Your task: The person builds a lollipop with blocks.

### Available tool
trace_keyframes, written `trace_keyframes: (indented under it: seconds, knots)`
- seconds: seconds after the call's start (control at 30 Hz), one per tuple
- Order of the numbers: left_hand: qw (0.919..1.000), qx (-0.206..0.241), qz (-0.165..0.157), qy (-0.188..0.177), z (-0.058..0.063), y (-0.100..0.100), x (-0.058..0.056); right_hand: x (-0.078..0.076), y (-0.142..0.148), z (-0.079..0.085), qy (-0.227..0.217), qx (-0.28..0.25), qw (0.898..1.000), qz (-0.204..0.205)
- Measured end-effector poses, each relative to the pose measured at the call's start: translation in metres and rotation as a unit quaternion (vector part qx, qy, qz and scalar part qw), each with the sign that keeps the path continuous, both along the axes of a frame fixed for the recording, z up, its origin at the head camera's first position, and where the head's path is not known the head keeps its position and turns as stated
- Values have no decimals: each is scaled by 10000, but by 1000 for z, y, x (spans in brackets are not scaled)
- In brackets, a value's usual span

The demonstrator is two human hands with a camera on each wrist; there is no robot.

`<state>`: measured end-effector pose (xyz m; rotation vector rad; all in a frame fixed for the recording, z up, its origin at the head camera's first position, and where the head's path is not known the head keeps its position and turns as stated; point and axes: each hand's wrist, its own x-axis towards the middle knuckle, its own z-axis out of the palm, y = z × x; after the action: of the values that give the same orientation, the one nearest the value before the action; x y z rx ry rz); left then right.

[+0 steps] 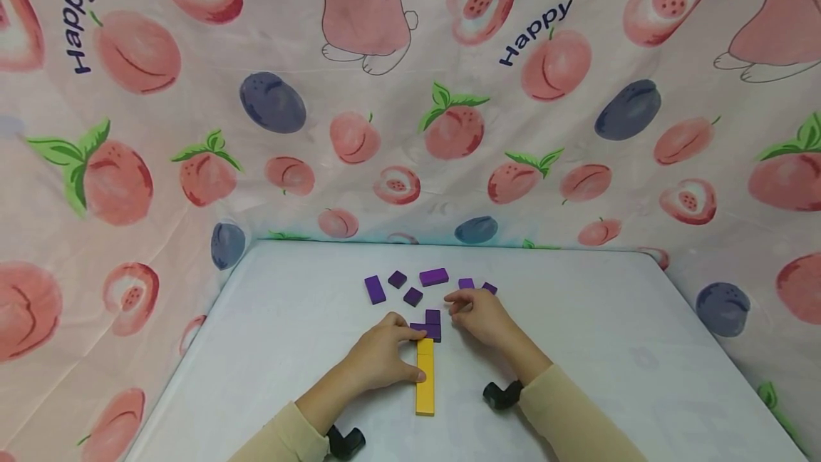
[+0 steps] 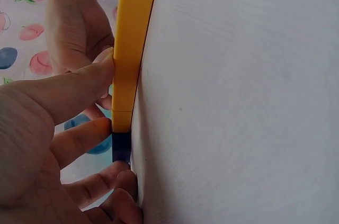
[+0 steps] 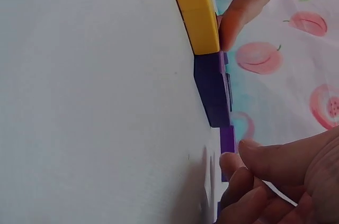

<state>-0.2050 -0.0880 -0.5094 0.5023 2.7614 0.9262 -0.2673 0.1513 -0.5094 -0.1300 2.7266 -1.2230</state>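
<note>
A long yellow block (image 1: 425, 394) with a short yellow piece (image 1: 426, 346) at its far end lies on the white table. Beyond it are purple blocks (image 1: 432, 318) set against each other in an angular shape. My left hand (image 1: 378, 355) rests along the left side of this row. Its thumb touches the long yellow block, and its index fingertip lies where yellow meets purple. To the right of the purple shape is my right hand (image 1: 482, 318), its fingers loosely bent with nothing visible between them. Just past its fingertips lies a purple block (image 1: 466, 283).
Several loose purple pieces are scattered toward the back, among them an oblong block (image 1: 434, 276), a tilted block (image 1: 375, 289) and a small cube (image 1: 413, 296). Behind the white table (image 1: 256, 348) hangs a fruit-printed cloth (image 1: 398, 134). Black devices (image 1: 502, 396) sit at both wrists.
</note>
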Motion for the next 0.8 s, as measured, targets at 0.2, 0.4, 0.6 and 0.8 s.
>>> trace_keyframes:
  seconds: [0.2, 0.4, 0.6, 0.8]
  knots:
    - [10000, -18, 29, -32, 0, 0, -1, 0, 6, 2, 106, 194, 9997, -132]
    - [10000, -36, 45, -60, 1, 1, 0, 0, 14, 1, 187, 296, 9991, -234]
    - [10000, -46, 37, -46, 1, 1, 0, 0, 21, 2, 319, 271, 9989, -209]
    - [10000, -43, 21, -67, 1, 0, 0, 0, 27, 4, 389, 254, 9987, -213]
